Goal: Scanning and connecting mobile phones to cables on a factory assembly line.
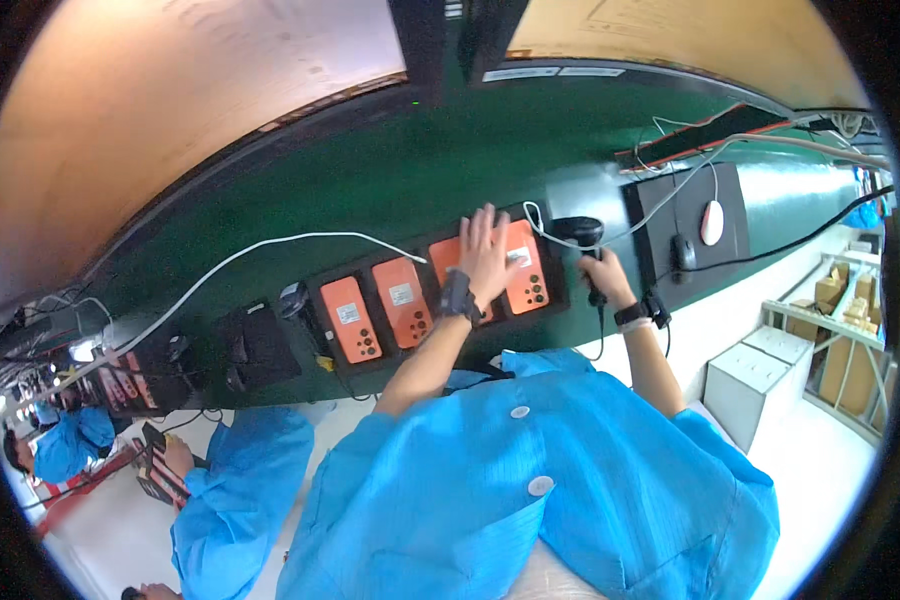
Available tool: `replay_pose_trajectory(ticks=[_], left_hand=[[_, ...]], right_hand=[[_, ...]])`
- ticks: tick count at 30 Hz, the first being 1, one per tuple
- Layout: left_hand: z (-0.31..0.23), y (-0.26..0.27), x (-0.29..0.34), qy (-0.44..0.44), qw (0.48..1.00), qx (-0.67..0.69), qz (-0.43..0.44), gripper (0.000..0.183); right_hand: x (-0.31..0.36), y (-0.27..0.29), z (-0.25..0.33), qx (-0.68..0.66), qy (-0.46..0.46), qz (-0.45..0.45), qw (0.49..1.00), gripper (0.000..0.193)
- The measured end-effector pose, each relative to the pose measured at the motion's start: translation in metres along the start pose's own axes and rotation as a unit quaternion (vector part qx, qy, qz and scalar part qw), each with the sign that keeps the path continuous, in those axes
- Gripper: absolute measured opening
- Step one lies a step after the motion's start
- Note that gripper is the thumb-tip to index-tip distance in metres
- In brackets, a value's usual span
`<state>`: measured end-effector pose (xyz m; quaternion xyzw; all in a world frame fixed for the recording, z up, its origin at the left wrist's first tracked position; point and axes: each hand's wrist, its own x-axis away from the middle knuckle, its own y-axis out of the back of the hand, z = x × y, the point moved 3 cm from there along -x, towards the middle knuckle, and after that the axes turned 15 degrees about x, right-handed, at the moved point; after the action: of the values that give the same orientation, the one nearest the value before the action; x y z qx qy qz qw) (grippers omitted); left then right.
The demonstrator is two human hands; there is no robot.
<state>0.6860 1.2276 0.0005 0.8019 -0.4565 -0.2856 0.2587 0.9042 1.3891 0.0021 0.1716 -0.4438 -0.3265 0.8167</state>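
Note:
Four orange phones lie face down in a row on dark mats, each with camera lenses near one corner. The two on the left, an outer phone (pixel 348 312) and its neighbour (pixel 402 298), show pale labels. My left hand (pixel 485 258) is open over the third phone (pixel 444 256), fingers spread, hiding much of it; its thumb reaches the label of the rightmost phone (pixel 526 275). Whether the fingers touch is hard to see. My right hand (pixel 606 276) grips the handle of a black handheld barcode scanner (pixel 576 231), its head above and right of the rightmost phone.
Right of the scanner, a black mouse (pixel 683 252) and a white mouse (pixel 711 223) lie on a dark pad (pixel 658 195). A white cable (pixel 270 240) crosses the green bench (pixel 370 165). Another scanner (pixel 294 300) rests at left. A co-worker's blue sleeve (pixel 240 490) is lower left.

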Motion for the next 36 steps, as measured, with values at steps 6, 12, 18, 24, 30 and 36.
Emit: replay_pose_trajectory(ticks=[6, 12, 18, 24, 30, 36], left_hand=[[0.021, -0.007, -0.011, 0.048, 0.994, -0.032, 0.097, 0.094], [0.018, -0.007, -0.01, 0.029, 0.996, -0.047, 0.069, 0.096], [0.018, -0.007, -0.008, 0.002, 0.998, -0.054, 0.038, 0.097], [0.021, -0.006, -0.009, 0.023, 0.998, -0.04, 0.052, 0.1], [-0.014, -0.005, 0.035, 0.085, 0.99, 0.099, -0.047, 0.076], [-0.005, -0.027, 0.073, 0.269, 0.912, 0.303, -0.06, 0.054]], right_hand=[[0.082, -0.026, 0.025, -0.031, -0.001, 0.121, 0.992, 0.032], [0.085, -0.048, 0.045, -0.029, 0.02, 0.121, 0.992, 0.026], [0.08, -0.046, 0.044, -0.019, 0.006, 0.128, 0.992, 0.02], [0.079, -0.036, 0.022, -0.069, 0.024, 0.115, 0.991, 0.021], [0.022, 0.004, -0.005, -0.028, 0.016, -0.088, 0.996, 0.028], [-0.011, -0.002, 0.023, 0.19, 0.123, -0.391, 0.892, 0.072]])
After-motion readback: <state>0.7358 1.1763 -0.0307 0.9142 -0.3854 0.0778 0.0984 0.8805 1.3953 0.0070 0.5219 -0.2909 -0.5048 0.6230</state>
